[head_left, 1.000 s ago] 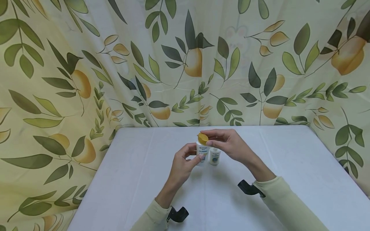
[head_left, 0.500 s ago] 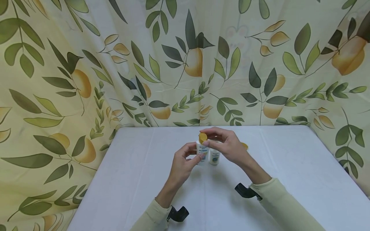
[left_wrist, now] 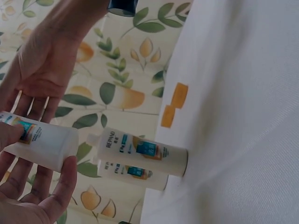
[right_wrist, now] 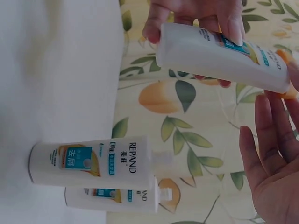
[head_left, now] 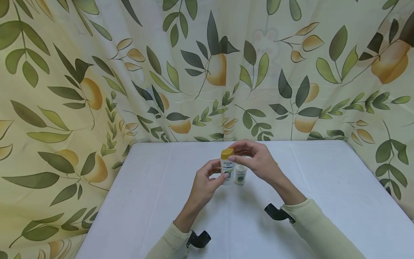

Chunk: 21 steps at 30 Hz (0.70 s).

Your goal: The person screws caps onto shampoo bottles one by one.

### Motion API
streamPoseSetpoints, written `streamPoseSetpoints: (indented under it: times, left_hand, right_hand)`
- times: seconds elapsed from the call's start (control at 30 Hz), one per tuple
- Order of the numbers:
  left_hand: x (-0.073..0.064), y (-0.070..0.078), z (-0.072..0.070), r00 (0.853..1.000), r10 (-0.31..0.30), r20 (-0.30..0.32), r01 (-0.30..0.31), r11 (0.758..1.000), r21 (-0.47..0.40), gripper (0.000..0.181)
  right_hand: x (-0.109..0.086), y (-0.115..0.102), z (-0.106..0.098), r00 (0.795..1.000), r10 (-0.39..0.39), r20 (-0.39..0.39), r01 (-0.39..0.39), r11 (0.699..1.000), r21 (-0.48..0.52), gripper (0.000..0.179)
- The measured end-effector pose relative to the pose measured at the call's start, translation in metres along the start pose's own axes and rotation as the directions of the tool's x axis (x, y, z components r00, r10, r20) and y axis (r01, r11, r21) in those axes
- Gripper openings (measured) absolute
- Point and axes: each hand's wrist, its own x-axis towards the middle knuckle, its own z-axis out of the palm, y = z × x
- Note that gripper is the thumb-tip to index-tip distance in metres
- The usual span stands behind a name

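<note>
Head view: moderate, diffuse light, with soft-edged shadows on the white tabletop (head_left: pixel 155 205) in the space between left hand (head_left: pixel 205 181) and right hand (head_left: pixel 258 163), consistent with illumination from above; the source lies outside the frame. Well to the left of the left hand, the curtain (head_left: pixel 74 118) takes a warmer yellow cast; beyond both hands it appears paler. Print on the held bottle (head_left: pixel 227 167) is small and soft. Wrist views: dimmer and greyer, the tabletop crossed by broad, blurred shadow bands. Beside the right hand, lettering on the nearer standing bottle (right_wrist: pixel 93 163) is crisp in the right wrist view, whereas its pale neck blurs into the curtain.
</note>
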Motion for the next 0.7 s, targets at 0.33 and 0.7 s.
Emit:
streamPoseSetpoints:
  times: [0.33, 0.7]
  left_hand:
    - [0.0002, -0.0027, -0.0023, 1.000, 0.014, -0.001, -0.014, 1.000, -0.005, 0.040]
    - [0.0006, -0.0052, -0.0039, 1.000, 0.013, 0.001, -0.013, 1.000, -0.007, 0.040]
  right_hand:
    - [-0.0022, -0.0007, -0.0052, 1.000, -0.020, 0.001, 0.020, 0.999, -0.027, 0.022]
    - [-0.0029, -0.0003, -0.0045, 0.998, -0.051, -0.020, 0.052, 0.999, 0.009, 0.018]
